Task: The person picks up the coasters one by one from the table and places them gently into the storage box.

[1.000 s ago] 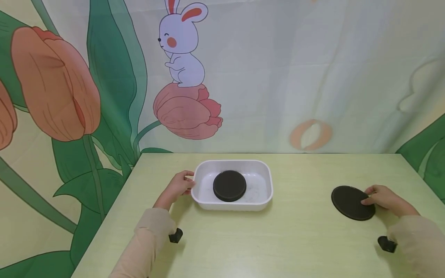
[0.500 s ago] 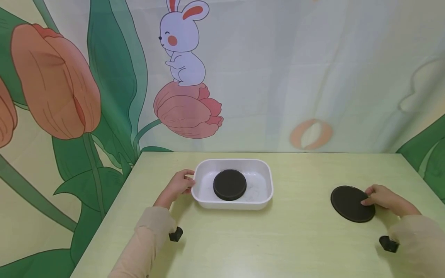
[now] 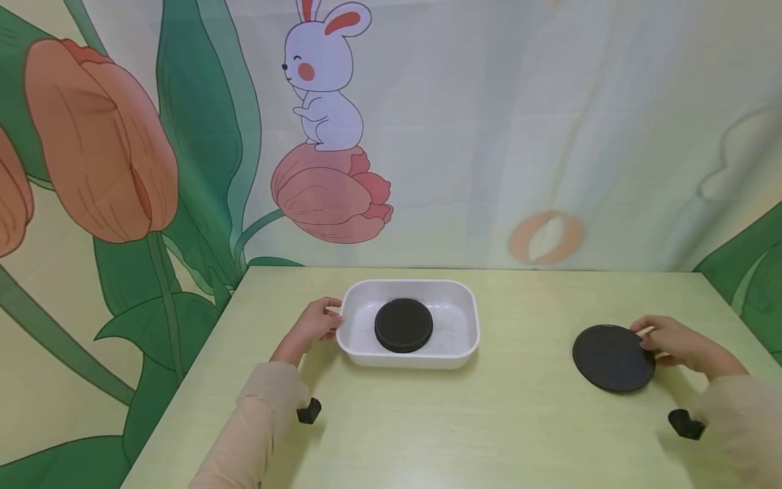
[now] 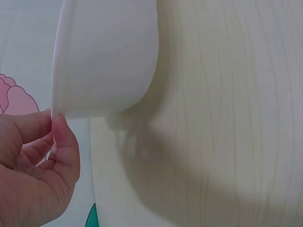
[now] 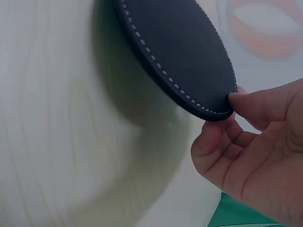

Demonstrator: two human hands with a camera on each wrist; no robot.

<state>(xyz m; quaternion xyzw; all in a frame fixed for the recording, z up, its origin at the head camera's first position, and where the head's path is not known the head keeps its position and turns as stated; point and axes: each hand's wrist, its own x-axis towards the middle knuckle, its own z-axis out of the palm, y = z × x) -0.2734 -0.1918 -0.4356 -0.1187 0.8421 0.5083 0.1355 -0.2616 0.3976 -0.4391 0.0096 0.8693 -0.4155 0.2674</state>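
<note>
A white rectangular tray [image 3: 455,363] with rounded corners stands on the table, left of centre in the head view. My left hand [image 3: 313,322] pinches its left end; in the left wrist view, thumb and finger meet at the tray's rim. Inside the tray lies a thick black round piece [image 3: 403,325], like several stacked coasters. Over at the right, my right hand [image 3: 677,343] pinches the edge of a round black coaster [image 3: 613,358]. White stitching runs round this coaster [image 5: 182,52] in the right wrist view, where it is tilted and casts a shadow on the table.
The pale wood-grain table [image 3: 427,428] ends at the back against a hanging cloth [image 3: 464,149] printed with a rabbit and tulips. A small black piece shows under each cuff, one at the left sleeve [image 3: 244,428] and one at the right sleeve [image 3: 742,421].
The coaster has moved slightly left and its tilt has altered, with the right hand's fingers turned at its edge. The left hand and the tray keep their places.
</note>
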